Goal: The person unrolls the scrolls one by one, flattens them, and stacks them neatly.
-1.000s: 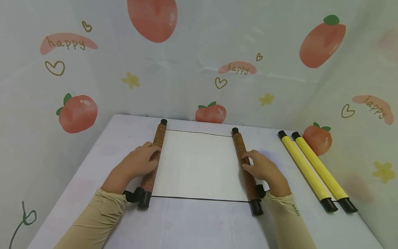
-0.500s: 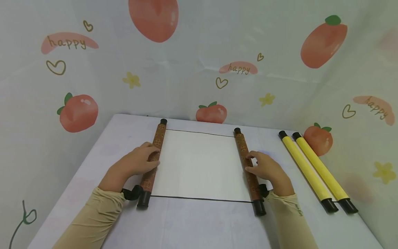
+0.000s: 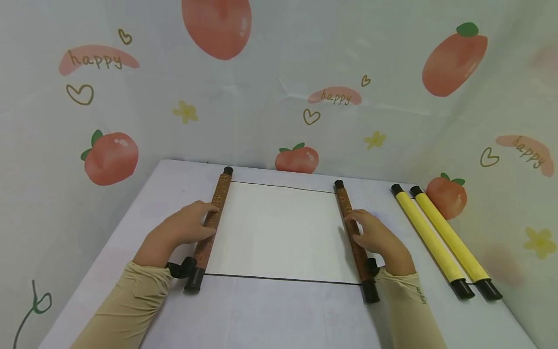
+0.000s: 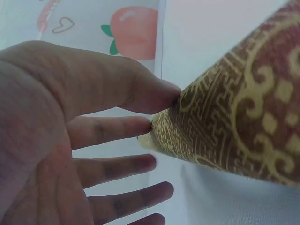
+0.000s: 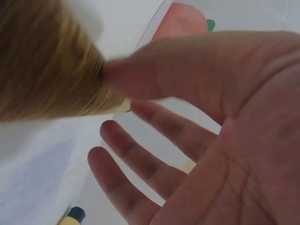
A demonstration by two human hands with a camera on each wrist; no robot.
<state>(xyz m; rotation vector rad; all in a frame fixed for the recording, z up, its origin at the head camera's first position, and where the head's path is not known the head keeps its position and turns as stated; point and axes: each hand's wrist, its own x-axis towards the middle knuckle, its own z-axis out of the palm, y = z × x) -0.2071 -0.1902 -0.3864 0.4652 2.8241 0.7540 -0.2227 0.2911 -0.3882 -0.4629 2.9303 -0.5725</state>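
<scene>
A scroll lies partly unrolled on the table, its blank white sheet stretched between two brown patterned rolls with black end caps. My left hand pinches the left roll near its middle. In the left wrist view the thumb and index finger meet that roll's gold-on-brown pattern, while the other fingers spread below it. My right hand pinches the right roll the same way. The right wrist view shows that roll blurred, with the thumb against its edge.
Two yellow rolls with black caps lie side by side at the table's right edge. Behind the white table hangs a curtain printed with peaches and "happy". Black wrist cameras sit close to both brown rolls.
Both hands have moved apart with the rolls, the right one further right and the left one slightly left. More white sheet shows between them.
</scene>
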